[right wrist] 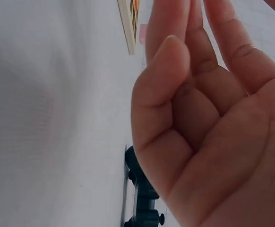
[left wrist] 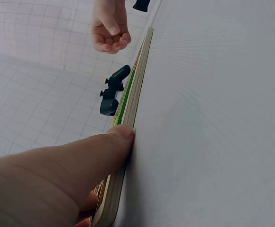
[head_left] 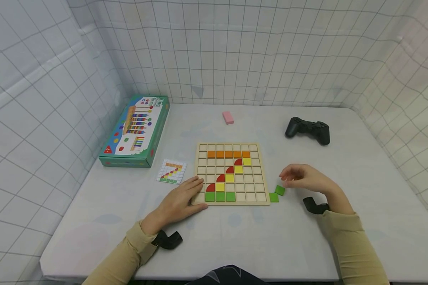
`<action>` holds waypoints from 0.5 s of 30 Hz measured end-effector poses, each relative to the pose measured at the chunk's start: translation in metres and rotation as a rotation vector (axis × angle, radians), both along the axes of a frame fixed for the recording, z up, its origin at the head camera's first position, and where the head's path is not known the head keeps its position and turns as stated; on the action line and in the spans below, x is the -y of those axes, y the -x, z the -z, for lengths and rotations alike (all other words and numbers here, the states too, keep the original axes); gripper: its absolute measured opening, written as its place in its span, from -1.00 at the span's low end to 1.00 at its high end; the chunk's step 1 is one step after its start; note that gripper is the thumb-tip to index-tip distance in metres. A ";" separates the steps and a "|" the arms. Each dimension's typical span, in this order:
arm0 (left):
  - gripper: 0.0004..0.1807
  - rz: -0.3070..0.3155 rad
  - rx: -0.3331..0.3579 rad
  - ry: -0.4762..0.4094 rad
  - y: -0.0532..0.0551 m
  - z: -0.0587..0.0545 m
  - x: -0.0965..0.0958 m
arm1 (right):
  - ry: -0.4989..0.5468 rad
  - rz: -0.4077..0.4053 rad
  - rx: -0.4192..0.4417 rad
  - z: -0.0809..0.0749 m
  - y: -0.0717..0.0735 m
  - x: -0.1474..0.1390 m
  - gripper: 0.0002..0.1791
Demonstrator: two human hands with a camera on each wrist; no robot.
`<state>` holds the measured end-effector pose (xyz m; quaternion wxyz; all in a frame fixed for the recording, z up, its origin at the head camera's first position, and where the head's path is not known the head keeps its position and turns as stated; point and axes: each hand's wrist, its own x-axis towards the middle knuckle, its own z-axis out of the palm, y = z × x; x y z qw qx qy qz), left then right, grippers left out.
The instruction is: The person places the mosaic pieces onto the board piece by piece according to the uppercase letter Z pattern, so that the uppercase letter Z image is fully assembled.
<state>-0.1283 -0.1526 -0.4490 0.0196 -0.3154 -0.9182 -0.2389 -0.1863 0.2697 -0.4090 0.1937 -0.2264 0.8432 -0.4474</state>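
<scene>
A wooden grid board [head_left: 249, 186] lies flat, bearing several orange tiles [head_left: 228, 154], a diagonal of yellow squares [head_left: 230, 178] beside red quarter-rounds [head_left: 220, 178], and three green tiles [head_left: 220, 196] in the bottom row. My left hand [head_left: 180, 202] rests at its near left corner, fingers stretched over the left side. In the left wrist view the left thumb [left wrist: 99, 149] presses the front edge. Right of the board lie two loose green tiles, one near [head_left: 274, 197] and one farther [head_left: 279, 190]. Close over the farther one is my right hand [head_left: 306, 180], fingers loosely bent, nothing held.
A printed pattern card [head_left: 171, 171] lies left of the board. Behind it stands a green-edged toy box [head_left: 135, 130]. A pink block [head_left: 228, 117] is at the back, a black game controller [head_left: 308, 130] at the back right. White grid-patterned sheets [head_left: 228, 55] enclose the table.
</scene>
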 end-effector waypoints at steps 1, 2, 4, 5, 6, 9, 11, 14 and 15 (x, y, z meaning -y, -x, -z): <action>-0.20 0.000 -0.001 0.000 0.000 0.000 0.000 | -0.009 -0.004 0.002 0.001 0.000 0.000 -0.72; -0.20 0.000 -0.003 0.000 0.000 0.000 0.000 | -0.023 -0.008 0.000 0.001 0.001 0.000 -0.72; -0.20 0.002 -0.014 -0.003 0.000 0.000 0.000 | -0.047 -0.011 -0.001 0.002 0.001 0.001 -0.71; -0.20 0.003 -0.020 -0.004 -0.001 0.000 0.000 | -0.060 -0.012 -0.004 0.002 0.001 0.001 -0.70; -0.21 0.004 -0.027 -0.005 -0.001 0.000 0.000 | -0.070 -0.013 -0.001 0.002 0.001 0.001 -0.69; -0.21 0.009 -0.043 -0.008 -0.001 0.000 -0.001 | -0.096 -0.013 0.008 0.004 0.001 0.002 -0.67; -0.22 0.009 -0.045 -0.008 -0.001 -0.001 -0.001 | -0.103 -0.015 0.016 0.005 0.002 0.003 -0.66; -0.22 0.009 -0.046 -0.011 -0.001 0.000 -0.001 | -0.104 -0.027 0.025 0.007 0.003 0.002 -0.65; -0.22 0.009 -0.046 -0.011 -0.001 0.000 -0.001 | -0.106 -0.030 0.025 0.008 0.003 0.002 -0.64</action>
